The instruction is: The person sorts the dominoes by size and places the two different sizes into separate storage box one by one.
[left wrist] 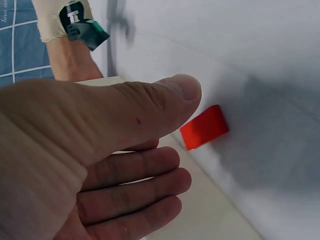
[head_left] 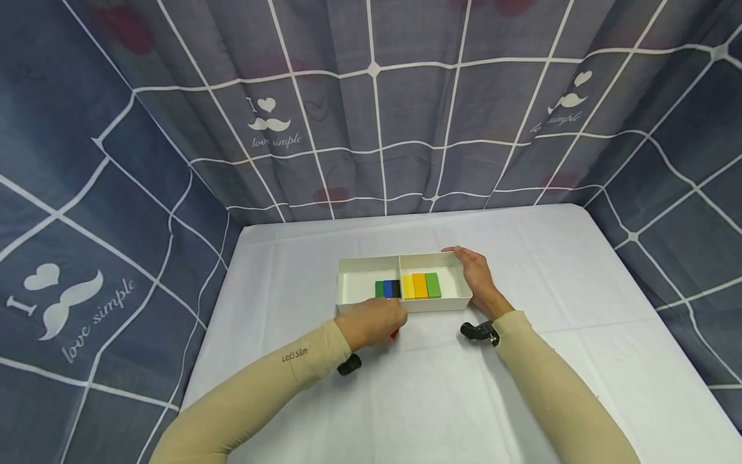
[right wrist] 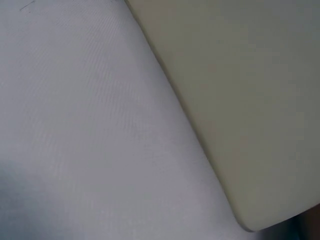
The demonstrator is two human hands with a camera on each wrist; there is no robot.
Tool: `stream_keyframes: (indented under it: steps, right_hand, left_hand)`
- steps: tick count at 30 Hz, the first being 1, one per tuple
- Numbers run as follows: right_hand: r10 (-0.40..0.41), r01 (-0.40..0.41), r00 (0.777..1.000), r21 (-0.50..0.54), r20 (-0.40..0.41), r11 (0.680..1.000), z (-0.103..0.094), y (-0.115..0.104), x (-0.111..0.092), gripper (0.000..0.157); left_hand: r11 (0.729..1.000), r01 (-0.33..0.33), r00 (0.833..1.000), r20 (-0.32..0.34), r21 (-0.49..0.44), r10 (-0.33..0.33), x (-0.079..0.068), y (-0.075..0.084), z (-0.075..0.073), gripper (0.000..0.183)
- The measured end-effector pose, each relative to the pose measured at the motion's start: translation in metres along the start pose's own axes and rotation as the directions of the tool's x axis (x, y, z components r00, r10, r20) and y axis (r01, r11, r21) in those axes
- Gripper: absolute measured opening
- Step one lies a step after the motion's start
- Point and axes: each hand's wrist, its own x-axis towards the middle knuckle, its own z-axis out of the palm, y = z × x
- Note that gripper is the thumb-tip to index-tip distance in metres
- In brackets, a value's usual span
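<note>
A white two-compartment box (head_left: 371,307) stands on the table. Dark green (head_left: 379,289), blue (head_left: 388,289) and black blocks (head_left: 396,289) sit side by side in its left compartment; yellow (head_left: 408,287), orange (head_left: 420,286) and green blocks (head_left: 432,285) sit in the right one. My left hand (head_left: 373,321) is at the box's near wall and holds a small red block (left wrist: 205,127) at the thumb tip; the index fingertip is hidden behind the thumb. My right hand (head_left: 478,277) grips the box's right end, fingers reaching round the far corner. Only the box wall (right wrist: 250,110) fills the right wrist view, without the fingers.
White cloth covers the table (head_left: 440,386). A patterned grey curtain (head_left: 406,129) hangs behind it and along both sides. Black wrist devices sit under the left wrist (head_left: 350,365) and beside the right wrist (head_left: 480,332).
</note>
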Motion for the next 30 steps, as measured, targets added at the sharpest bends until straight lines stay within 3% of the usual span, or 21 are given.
stream_keyframes:
  steps: [14,21,30]
  right_hand:
    - [0.0,0.001,1.0,-0.031,0.023,1.0,-0.003,0.0,0.005,0.055]
    - [0.005,-0.002,1.0,-0.077,0.031,0.997,-0.002,-0.005,0.005,0.055]
    - [-0.02,0.025,0.999,-0.102,0.05,0.994,-0.004,-0.006,0.007,0.055]
  left_hand:
    - [0.998,0.055,0.998,-0.041,0.028,-0.054,0.01,0.0,0.024,0.008]
    - [0.991,0.061,0.994,-0.099,0.121,-0.049,0.016,0.004,0.036,0.005]
    - [0.985,0.074,0.991,-0.118,0.156,-0.055,0.02,0.007,0.039,0.009]
